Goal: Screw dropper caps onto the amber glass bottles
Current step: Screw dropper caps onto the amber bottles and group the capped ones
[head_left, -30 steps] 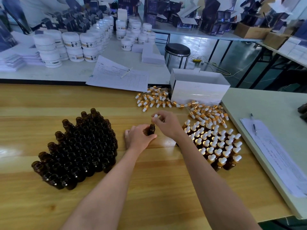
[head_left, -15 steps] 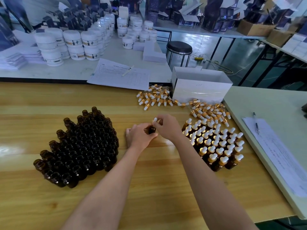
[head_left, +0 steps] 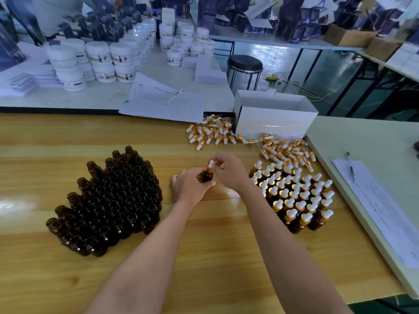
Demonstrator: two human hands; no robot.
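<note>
My left hand (head_left: 190,185) grips one amber glass bottle (head_left: 208,175) upright on the wooden table (head_left: 204,257). My right hand (head_left: 229,169) pinches the dropper cap (head_left: 210,165), white bulb over a gold collar, sitting on that bottle's neck. A dense block of several uncapped amber bottles (head_left: 113,200) stands to the left. Several capped bottles (head_left: 297,196) stand in a cluster to the right. Loose dropper caps (head_left: 210,132) lie in a heap behind my hands, and more loose caps (head_left: 288,152) lie beyond the capped cluster.
A white cardboard box (head_left: 272,116) sits behind the loose caps. A paper form (head_left: 165,103) with a pen lies on the far grey table beside white jars (head_left: 99,62). Another sheet and pen (head_left: 351,168) lie on the green table at right. A black stool (head_left: 244,66) stands beyond.
The dropper cap in my right hand has come down onto the bottle held by my left hand. Both hands stayed in about the same spot.
</note>
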